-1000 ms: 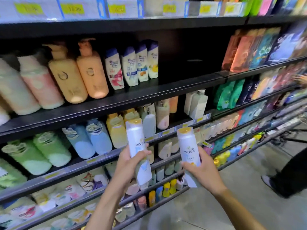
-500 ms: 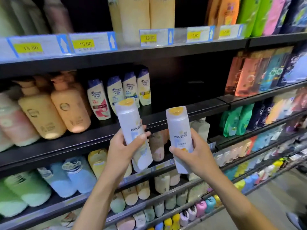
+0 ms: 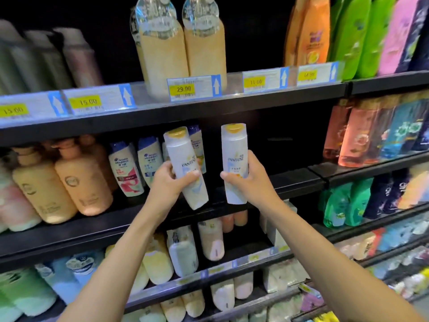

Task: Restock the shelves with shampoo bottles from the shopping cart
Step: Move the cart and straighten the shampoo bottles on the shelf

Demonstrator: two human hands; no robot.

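I have a white, yellow-capped Pantene bottle in each hand, both held up in front of the shelf [image 3: 294, 181] that carries the Head & Shoulders row [image 3: 130, 168].

My left hand [image 3: 170, 184] is wrapped round the lower middle of the left Pantene bottle [image 3: 182, 154], thumb across the label. That bottle tilts, with its cap leaning towards the Head & Shoulders row and its base swung away. In my view it overlaps the last bottle of that row.

My right hand [image 3: 251, 180] clasps the right Pantene bottle [image 3: 234, 145] at about mid-height, fingers curled round the front. Its long axis is close to upright, cap up. It sits further from the Head & Shoulders row, in front of the dark stretch of the same shelf where I see no stock.

As I judge it, that gap beyond the row is the target, and it lies ahead of both grips, past the shelf lip. The right hand is nearer and its bottle stands square, so it should go in first, base leading. The left bottle needs righting before it follows. The cart is out of view.
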